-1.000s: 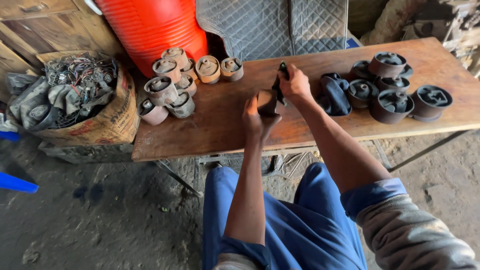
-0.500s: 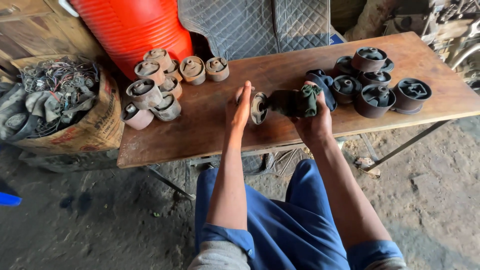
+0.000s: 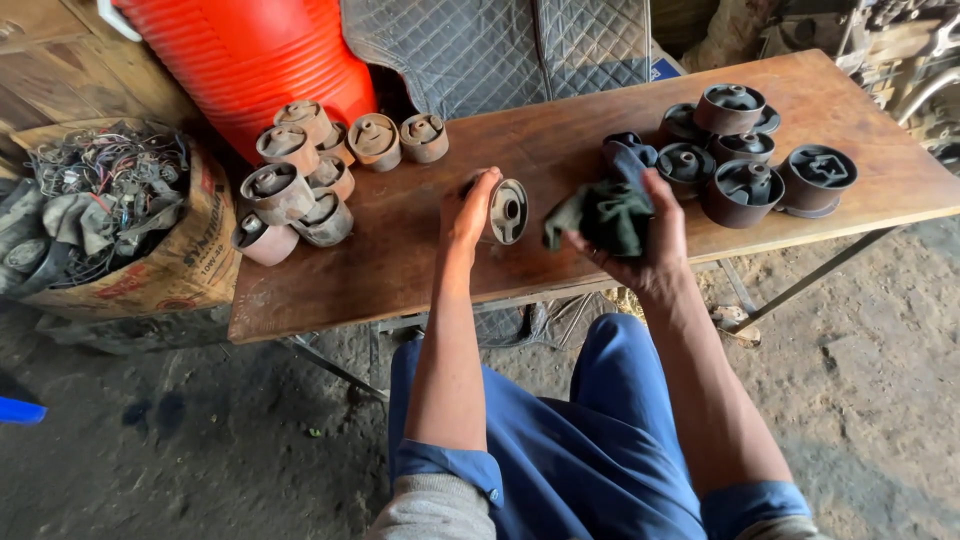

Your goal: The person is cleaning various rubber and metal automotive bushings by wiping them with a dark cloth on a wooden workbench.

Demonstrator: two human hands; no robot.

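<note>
The left hand (image 3: 468, 212) rests on the wooden table (image 3: 420, 250), fingers pressed together and curled round the side of a round metal bush (image 3: 508, 210), which stands on its edge with its open face turned toward 3 o'clock. The bush sits near the middle of the table, just at 3 o'clock of that hand and touching it.

The right hand (image 3: 640, 245) is closed in a grip on a dark green rag (image 3: 600, 215), bunched up and held just above the table at 3 o'clock of the bush, close to it but apart.

At 1 o'clock of the rag lies a dark blue cloth (image 3: 628, 155), and beyond it, toward 2 o'clock, a cluster of dark bushes (image 3: 745, 160), some stacked on others. At 10 o'clock of the left hand a pile of rusty brown bushes (image 3: 300, 180) stands at the table's far left end. Behind that pile rises a red barrel (image 3: 260, 60), and at 12 o'clock a grey quilted mat (image 3: 500, 50) leans upright. Off the table's left end, at 9 o'clock, a cardboard box (image 3: 195, 255) holds tangled wires and rags
</note>
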